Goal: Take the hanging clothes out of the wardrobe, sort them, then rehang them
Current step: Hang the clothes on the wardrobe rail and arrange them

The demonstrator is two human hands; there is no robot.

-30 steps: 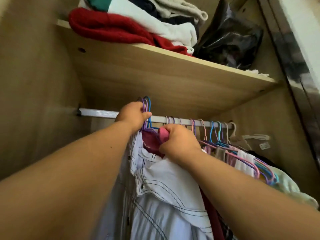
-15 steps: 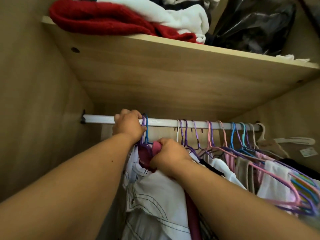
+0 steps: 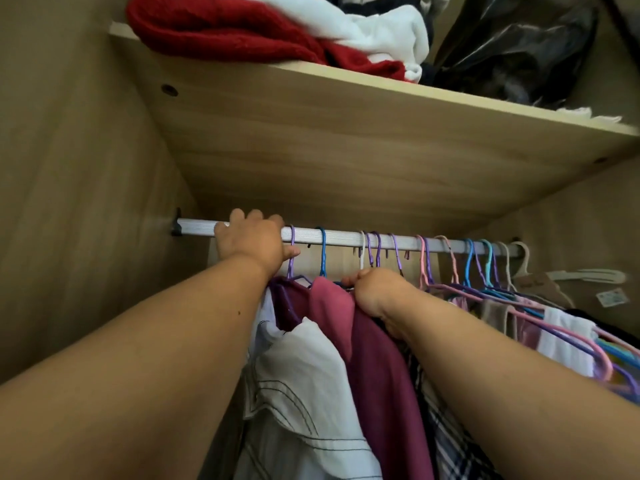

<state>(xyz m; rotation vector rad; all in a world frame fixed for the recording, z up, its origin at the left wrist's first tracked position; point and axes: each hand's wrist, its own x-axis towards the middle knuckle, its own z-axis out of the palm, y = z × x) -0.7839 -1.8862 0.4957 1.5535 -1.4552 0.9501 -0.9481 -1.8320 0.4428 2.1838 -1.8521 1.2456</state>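
Observation:
A silver rail (image 3: 346, 237) runs across the wardrobe under a wooden shelf. My left hand (image 3: 251, 242) is curled over the rail near its left end, beside a purple hanger hook (image 3: 292, 251). My right hand (image 3: 375, 291) grips the shoulder of a maroon garment (image 3: 377, 368) that hangs from a blue hanger (image 3: 322, 254). Left of it hangs a white garment with dark stitching (image 3: 304, 393). More clothes on purple, pink and blue hangers (image 3: 485, 271) crowd the right part of the rail.
The wooden shelf (image 3: 311, 133) sits close above the rail and carries a red knit (image 3: 221, 29), white folded cloth (image 3: 374, 32) and a black plastic bag (image 3: 519, 53). The wardrobe's left wall (image 3: 69, 202) stands next to my left arm.
My left hand has shifted from the hanger hooks onto the rail. The purple and blue hooks now stand apart, and my right hand has moved right with the maroon garment.

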